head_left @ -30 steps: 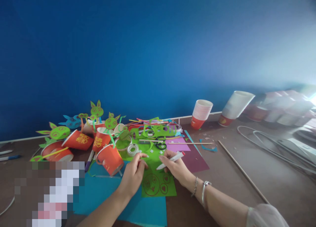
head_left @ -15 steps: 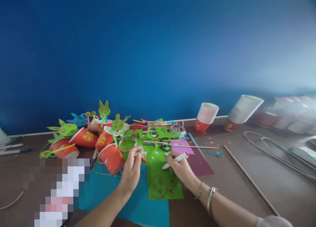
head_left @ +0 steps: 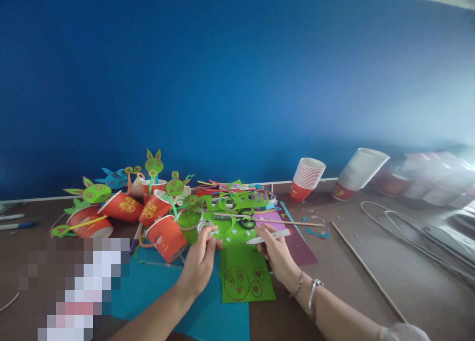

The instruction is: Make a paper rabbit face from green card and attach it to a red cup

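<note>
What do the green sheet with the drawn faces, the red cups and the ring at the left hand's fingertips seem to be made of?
Green sheet: matte craft paper or thin card, lying flat, with cut edges and pen-drawn circles.
Red cups: likely paper cups with printed red outsides and white insides; the stack of cups nests tightly.
Ring at the left hand: looks like a clear tape roll, glossy and see-through; not certain.

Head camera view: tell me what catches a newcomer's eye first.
The deep blue wall fills the upper picture. Below it at the left lies a jumble of red paper cups topped with green bunny cutouts. In the middle, the right hand holds a marker over a green sheet with drawn faces, and the left hand grips a tape roll.
</note>
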Available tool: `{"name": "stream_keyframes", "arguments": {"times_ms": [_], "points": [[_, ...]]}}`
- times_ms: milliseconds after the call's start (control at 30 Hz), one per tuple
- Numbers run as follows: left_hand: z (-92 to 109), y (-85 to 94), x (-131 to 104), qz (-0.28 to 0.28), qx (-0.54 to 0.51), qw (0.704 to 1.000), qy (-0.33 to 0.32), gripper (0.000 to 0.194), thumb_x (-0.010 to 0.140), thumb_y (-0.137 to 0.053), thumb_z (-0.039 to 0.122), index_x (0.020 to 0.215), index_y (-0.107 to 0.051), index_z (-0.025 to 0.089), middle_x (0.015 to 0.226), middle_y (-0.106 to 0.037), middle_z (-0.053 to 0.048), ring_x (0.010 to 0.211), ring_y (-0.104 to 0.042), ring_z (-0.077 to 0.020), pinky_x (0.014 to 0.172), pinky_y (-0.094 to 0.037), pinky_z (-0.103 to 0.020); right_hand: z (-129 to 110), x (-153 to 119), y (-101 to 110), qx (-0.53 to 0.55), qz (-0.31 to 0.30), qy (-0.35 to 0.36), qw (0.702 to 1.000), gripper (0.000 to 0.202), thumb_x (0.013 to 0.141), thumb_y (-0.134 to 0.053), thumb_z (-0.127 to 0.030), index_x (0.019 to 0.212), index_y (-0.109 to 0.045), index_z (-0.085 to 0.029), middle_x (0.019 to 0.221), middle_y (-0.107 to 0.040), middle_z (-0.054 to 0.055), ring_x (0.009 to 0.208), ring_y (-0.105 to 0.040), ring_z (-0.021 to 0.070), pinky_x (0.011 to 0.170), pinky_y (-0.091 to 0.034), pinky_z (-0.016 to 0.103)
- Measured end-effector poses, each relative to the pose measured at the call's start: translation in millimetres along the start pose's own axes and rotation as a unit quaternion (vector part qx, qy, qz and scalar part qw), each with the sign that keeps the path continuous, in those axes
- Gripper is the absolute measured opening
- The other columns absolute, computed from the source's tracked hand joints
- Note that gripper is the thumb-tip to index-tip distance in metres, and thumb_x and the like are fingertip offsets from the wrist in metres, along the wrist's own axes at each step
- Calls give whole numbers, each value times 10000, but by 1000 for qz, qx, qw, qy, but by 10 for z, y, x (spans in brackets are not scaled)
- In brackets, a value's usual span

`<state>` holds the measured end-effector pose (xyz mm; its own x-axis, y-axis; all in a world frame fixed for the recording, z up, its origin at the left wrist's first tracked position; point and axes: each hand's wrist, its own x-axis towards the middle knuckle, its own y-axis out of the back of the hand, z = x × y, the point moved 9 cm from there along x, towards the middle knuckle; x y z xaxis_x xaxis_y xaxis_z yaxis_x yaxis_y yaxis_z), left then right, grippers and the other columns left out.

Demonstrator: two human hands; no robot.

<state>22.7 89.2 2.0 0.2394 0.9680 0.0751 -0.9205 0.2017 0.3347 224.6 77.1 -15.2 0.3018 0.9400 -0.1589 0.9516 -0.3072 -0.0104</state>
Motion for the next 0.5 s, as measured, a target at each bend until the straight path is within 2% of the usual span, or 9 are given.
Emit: {"name": "stream_keyframes", "arguments": {"times_ms": [100,200,300,400,500], "points": [[-4,8,-7,4,0,1000,4,402,920,-308,471,1179,-438,192,858,-648,-64,966,-611,-239,830,-426,-357,-66,-12,0,9,1,29,1000,335,713,-601,-433,572,-393,-213,397,-385,-87,372,-289,57,373,-175,186],[-15,17,-5,8,8,1000,16,402,917,-311,465,1187,-442,197,851,-660,-58,973,-615,-243,831,-424,-355,-214,-75,-38,0,-10,86,996,338,712,-619,-402,561,-383,-212,429,-357,-94,399,-264,57,388,-193,192],[-36,20,4,14,10,999,30,391,917,-316,448,1187,-452,200,820,-665,-45,970,-622,-243,840,-421,-356,-308,-179,-200,-32,-74,126,989,277,699,-652,-355,608,-438,-204,489,-400,-81,443,-318,68,415,-240,195],[-47,17,10,17,-1,999,30,381,917,-318,422,1186,-453,189,791,-657,-38,972,-628,-238,857,-419,-355,-235,-253,-400,-81,-153,111,979,253,776,-565,-371,625,-451,-204,483,-435,-65,438,-375,82,424,-271,204],[-42,13,12,15,-8,1000,19,382,913,-330,419,1183,-459,181,802,-656,-45,967,-629,-238,858,-424,-354,-147,-251,-487,-132,-174,101,971,207,780,-526,-298,615,-442,-207,463,-451,-60,421,-378,84,415,-269,207]]}}
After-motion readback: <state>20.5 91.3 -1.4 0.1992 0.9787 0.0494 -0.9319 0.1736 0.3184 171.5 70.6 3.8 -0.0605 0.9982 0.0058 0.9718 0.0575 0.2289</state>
